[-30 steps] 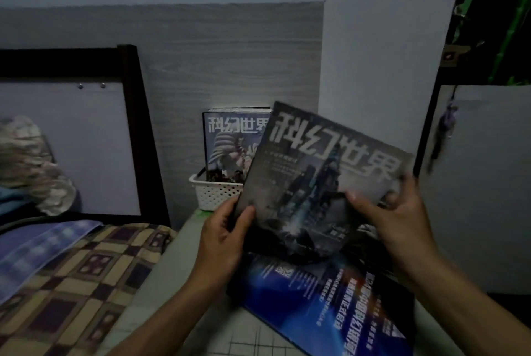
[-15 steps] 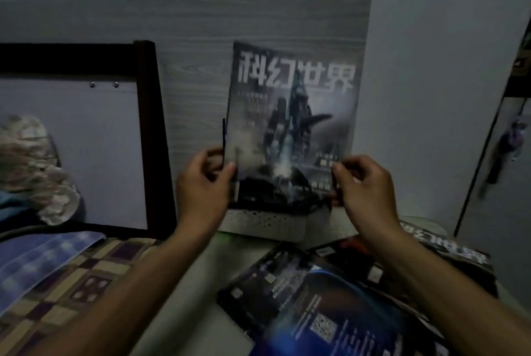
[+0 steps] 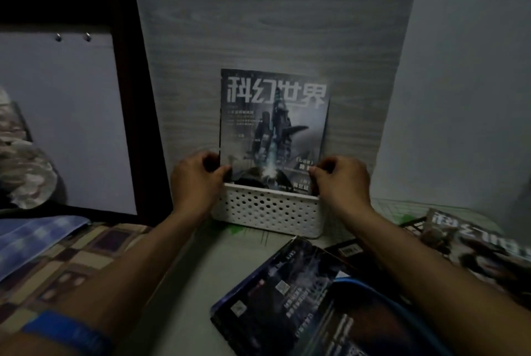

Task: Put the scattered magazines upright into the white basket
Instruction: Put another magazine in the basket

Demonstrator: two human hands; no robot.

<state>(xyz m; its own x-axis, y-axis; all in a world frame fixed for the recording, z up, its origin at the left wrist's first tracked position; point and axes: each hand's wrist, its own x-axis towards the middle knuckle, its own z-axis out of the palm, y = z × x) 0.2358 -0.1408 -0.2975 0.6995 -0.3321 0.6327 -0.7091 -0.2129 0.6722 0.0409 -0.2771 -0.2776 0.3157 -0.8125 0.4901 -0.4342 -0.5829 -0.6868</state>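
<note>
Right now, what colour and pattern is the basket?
White basket, its wall dotted with small round holes; clearest in the head view.

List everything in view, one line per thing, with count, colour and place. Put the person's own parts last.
upright magazine: one, dark grey cover with white title, standing in the basket against the wall.
white basket: one, white, perforated, on the table at the wall.
loose magazines: at least three, lying on the table; a dark blue one nearest, a black one partly under it, a brownish one at far right.
table: one, pale grey-green.
bed frame: one, dark, left.
checked bedding: brown and cream, lower left.
wristband: one, blue, left wrist.
left hand: grip on the upright magazine's left edge.
right hand: grip on its right edge.
</note>
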